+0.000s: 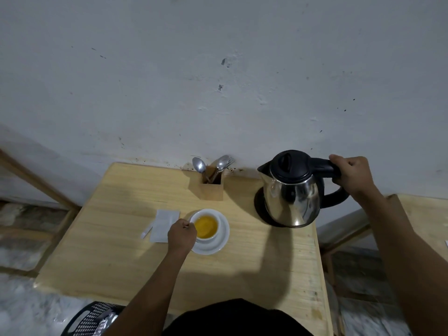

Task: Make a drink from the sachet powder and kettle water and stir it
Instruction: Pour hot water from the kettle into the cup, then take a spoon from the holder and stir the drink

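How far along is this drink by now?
Powder and water look in: the cup holds yellow liquid and the torn sachet lies beside it. The right hand grips the kettle at its base; the left hand holds the cup. Stirring remains.

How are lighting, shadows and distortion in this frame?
Head view: dim, soft light; the steel kettle with black lid mirrors bright glare streaks; arm shadows fall across the pale wooden table; wide-angle bending curves the table's edges; the white cup of yellow drink stays sharp.
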`<action>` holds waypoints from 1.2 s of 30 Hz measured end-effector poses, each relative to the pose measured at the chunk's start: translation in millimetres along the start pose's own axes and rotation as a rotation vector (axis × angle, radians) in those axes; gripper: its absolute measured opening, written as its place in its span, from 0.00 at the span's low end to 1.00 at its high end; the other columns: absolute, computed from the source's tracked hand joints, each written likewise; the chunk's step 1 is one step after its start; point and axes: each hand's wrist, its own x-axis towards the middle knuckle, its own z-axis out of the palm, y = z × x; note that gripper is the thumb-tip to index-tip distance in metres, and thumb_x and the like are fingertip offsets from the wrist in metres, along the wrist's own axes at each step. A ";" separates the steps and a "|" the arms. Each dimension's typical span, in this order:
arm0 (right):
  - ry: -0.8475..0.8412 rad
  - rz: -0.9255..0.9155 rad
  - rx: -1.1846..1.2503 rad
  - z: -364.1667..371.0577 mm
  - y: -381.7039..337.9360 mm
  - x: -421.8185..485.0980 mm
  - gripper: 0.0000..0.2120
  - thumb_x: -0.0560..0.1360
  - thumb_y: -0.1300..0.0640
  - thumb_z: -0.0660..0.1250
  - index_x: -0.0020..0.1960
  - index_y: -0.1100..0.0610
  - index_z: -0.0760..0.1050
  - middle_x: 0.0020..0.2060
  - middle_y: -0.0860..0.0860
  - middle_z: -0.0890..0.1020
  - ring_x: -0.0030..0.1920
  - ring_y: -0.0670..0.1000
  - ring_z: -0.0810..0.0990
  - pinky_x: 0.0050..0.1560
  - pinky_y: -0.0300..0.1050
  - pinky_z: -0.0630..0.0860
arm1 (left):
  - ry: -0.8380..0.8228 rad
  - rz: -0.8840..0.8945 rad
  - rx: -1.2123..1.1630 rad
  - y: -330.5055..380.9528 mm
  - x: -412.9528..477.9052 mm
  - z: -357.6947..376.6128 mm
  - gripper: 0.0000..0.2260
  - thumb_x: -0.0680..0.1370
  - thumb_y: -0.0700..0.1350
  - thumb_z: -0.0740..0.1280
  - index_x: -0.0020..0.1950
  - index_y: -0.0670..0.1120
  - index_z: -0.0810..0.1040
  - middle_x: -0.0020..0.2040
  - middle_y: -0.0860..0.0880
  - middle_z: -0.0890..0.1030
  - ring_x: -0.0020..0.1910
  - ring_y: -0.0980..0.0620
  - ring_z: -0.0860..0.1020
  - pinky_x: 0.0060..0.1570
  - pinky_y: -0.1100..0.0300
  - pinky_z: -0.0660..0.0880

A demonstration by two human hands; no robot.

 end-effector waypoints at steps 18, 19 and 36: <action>0.017 0.041 0.197 12.6 62.4 25.6 0.26 0.76 0.63 0.66 0.21 0.58 0.61 0.17 0.45 0.60 0.20 0.46 0.60 0.22 0.38 0.60 | 0.098 -0.040 0.096 5.9 -2.7 9.6 0.08 0.77 0.39 0.60 0.41 0.38 0.77 0.37 0.44 0.78 0.40 0.45 0.76 0.43 0.56 0.69; 0.002 0.045 0.212 13.3 62.6 26.7 0.27 0.76 0.62 0.66 0.21 0.57 0.61 0.17 0.44 0.60 0.20 0.46 0.60 0.22 0.38 0.60 | 0.098 -0.043 0.089 6.4 -2.8 9.4 0.08 0.77 0.39 0.61 0.42 0.38 0.77 0.37 0.44 0.79 0.41 0.45 0.76 0.43 0.56 0.69; 0.318 0.077 0.006 36.8 48.9 -10.9 0.19 0.82 0.46 0.54 0.45 0.57 0.77 0.41 0.52 0.77 0.42 0.50 0.74 0.42 0.45 0.69 | 0.062 -0.017 0.104 4.9 -2.8 5.7 0.09 0.77 0.39 0.61 0.45 0.37 0.79 0.39 0.43 0.81 0.41 0.46 0.77 0.43 0.57 0.70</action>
